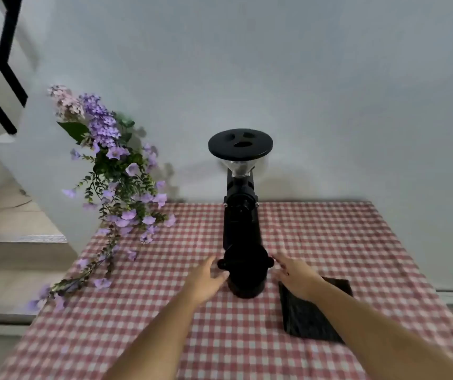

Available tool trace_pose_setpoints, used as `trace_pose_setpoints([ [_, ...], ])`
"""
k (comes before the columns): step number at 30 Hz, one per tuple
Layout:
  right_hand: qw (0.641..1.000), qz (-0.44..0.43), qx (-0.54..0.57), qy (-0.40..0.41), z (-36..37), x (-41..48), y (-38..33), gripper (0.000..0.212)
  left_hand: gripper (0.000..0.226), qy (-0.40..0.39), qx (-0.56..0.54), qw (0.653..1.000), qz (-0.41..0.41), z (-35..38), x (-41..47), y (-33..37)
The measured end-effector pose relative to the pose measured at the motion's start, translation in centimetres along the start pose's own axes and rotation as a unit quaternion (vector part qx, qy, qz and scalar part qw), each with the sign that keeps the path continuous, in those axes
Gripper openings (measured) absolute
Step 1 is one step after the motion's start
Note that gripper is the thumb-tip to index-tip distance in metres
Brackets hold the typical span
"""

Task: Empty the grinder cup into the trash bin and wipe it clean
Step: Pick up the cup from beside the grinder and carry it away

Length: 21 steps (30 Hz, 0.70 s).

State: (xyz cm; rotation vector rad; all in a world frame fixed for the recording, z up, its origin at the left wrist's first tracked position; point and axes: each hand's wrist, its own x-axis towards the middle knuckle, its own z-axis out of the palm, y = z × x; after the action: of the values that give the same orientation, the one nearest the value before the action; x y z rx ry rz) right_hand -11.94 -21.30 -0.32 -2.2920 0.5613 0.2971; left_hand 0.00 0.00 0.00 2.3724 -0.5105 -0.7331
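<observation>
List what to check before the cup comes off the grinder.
1. Hands placed: ok; left hand and right hand flank the cup, fingers open.
2. Grip on cup: not ok; neither hand holds it.
3. Cup upright at the foot of the grinder: ok.
4. Cloth at hand: ok; it lies just right of the cup.
5. Trash bin: cannot tell; not in view.
6. Cup contents: cannot tell.

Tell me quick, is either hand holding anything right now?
Left hand: open, fingers straight, just left of the cup, holding nothing.
Right hand: open, just right of the cup, holding nothing.
</observation>
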Motion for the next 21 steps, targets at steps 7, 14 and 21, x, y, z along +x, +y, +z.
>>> trace_pose_setpoints([
  [7,0.992,0.021,0.113,0.048,1.4,1.7,0.0,0.044,0.067,0.012,-0.068,0.997,-0.03,1.3,1.7,-0.5],
  [14,0.987,0.031,0.124,0.101,2.1,2.4,-0.7,0.037,0.05,0.065,-0.13,0.989,-0.017,1.9,2.2,-0.3],
  [21,0.983,0.034,0.119,0.136,1.4,2.1,-1.1,0.028,0.043,0.067,-0.147,0.987,0.026,1.1,1.8,0.8],
])
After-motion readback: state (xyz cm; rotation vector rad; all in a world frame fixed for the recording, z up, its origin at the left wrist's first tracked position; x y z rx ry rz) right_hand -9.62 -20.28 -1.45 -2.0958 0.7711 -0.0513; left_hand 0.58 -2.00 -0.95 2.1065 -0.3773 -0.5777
